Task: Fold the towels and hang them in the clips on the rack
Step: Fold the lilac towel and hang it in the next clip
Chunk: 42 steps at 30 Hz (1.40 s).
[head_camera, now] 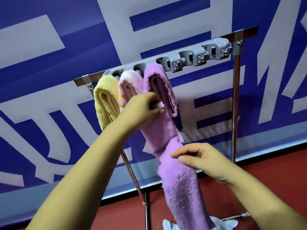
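Note:
A grey clip strip [191, 57] runs along the top bar of a metal rack [236, 97]. Three folded towels hang from its left clips: a yellow towel [104, 100], a pale pink towel [127, 83] and a purple towel [159, 83]. The purple towel's long end trails down toward the floor. My left hand [142, 110] pinches the purple towel just below the fold. Lower down, my right hand [202, 161] holds its hanging part between thumb and fingers. The clips to the right are empty.
A blue and white banner [49, 80] hangs behind the rack. The rack's crossed legs [132, 171] stand on a red floor [274, 171]. A white cloth [167, 224] lies on the floor at the bottom edge, partly behind the purple towel.

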Each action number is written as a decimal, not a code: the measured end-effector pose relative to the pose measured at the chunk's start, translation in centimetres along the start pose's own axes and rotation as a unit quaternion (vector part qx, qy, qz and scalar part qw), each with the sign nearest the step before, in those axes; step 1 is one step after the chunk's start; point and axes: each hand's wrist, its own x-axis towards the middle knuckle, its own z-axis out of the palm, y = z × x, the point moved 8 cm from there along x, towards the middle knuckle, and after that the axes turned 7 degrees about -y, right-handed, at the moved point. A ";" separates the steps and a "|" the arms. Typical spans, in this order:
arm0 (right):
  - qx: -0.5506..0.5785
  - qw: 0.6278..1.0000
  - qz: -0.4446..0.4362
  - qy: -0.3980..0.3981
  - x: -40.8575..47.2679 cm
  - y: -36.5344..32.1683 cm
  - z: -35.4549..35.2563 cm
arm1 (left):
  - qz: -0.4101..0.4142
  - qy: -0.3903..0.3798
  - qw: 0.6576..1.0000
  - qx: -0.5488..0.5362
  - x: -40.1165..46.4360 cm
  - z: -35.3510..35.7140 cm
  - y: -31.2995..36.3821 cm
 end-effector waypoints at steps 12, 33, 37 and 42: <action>0.218 0.966 0.031 0.132 0.3 1.1 -2.1 | -0.153 -0.050 0.932 -0.325 -8.0 9.6 -3.6; 0.106 0.986 -0.049 0.118 0.2 -1.0 -1.9 | -0.152 0.104 0.701 -0.689 -9.9 10.6 -1.5; 0.110 0.981 -0.093 0.131 0.2 -2.5 -2.6 | -0.151 -0.020 0.653 -0.742 -9.6 10.4 -0.4; 0.039 0.985 -0.122 0.118 0.5 -3.3 -2.5 | -0.123 0.018 0.673 -0.729 -9.5 9.1 -0.2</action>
